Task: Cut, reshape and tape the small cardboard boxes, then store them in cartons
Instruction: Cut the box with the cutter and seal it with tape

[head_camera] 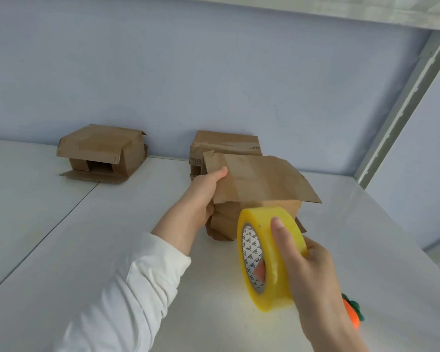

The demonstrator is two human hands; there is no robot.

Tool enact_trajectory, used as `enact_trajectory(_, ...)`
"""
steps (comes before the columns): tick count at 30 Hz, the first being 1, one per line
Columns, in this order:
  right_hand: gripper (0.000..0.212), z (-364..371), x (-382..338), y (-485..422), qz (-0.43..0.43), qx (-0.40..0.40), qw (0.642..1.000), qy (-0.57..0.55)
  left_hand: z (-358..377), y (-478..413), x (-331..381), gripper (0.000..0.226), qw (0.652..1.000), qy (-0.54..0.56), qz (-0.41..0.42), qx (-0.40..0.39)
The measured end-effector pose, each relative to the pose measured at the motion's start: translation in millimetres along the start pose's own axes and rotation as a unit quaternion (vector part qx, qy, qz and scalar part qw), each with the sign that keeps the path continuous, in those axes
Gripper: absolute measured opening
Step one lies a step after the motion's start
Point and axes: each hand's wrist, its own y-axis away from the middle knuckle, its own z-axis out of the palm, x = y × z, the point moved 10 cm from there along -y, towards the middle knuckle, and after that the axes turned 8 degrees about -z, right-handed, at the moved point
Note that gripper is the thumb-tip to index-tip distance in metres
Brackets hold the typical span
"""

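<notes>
Yellow tape roll (277, 283), gripped by right hand (315, 280), hides box (259, 179) front; left hand (201, 199) grips its flap.

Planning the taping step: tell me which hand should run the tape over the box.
Right. The right hand grips the tape roll close against the box; the left hand holds that box steady.

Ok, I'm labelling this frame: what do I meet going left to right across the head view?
Open box, left hand, tape roll, carrot-shaped item. Held box and right hand overlap others, so omitted.
</notes>
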Motion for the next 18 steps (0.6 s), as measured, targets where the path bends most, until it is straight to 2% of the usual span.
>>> enact_trajectory(2,0.035,-2.0,2.1,-1.0,0.006,0.003,1.000,0.002,8.1,9.4,-1.4,0.041,0.994,0.029,0.023,-0.098)
enact_trajectory(4,0.036,-3.5,5.0,-2.2,0.017,0.007,1.000,0.000,10.8,18.3,-8.5,0.050,0.985,-0.064,0.063,-0.148)
enact_trajectory(6,0.039,-3.7,7.5,-3.2,0.025,0.011,1.000,0.003,8.2,20.8,-15.5,0.046,0.969,-0.185,0.110,-0.120)
enact_trajectory(7,0.040,-2.8,8.2,-3.2,0.028,0.013,1.000,0.005,4.5,18.7,-17.3,0.039,0.967,-0.202,0.126,-0.089)
enact_trajectory(10,0.046,-0.1,8.6,-4.3,0.030,0.015,0.999,-0.001,-3.8,21.6,-11.8,0.016,0.975,-0.151,0.164,-0.007)
enact_trajectory(13,0.051,-1.6,5.1,-5.7,0.026,0.015,1.000,-0.001,-10.8,27.1,-1.0,0.014,0.965,-0.151,0.207,0.049)
enact_trajectory(15,0.054,-1.5,1.2,-5.0,0.024,0.009,1.000,-0.004,-7.5,30.5,0.1,0.014,0.964,-0.167,0.205,0.020)
enact_trajectory(18,0.044,0.6,-4.8,-3.9,0.015,-0.001,1.000,-0.006,3.8,34.1,-4.0,0.016,0.965,-0.150,0.209,-0.052)
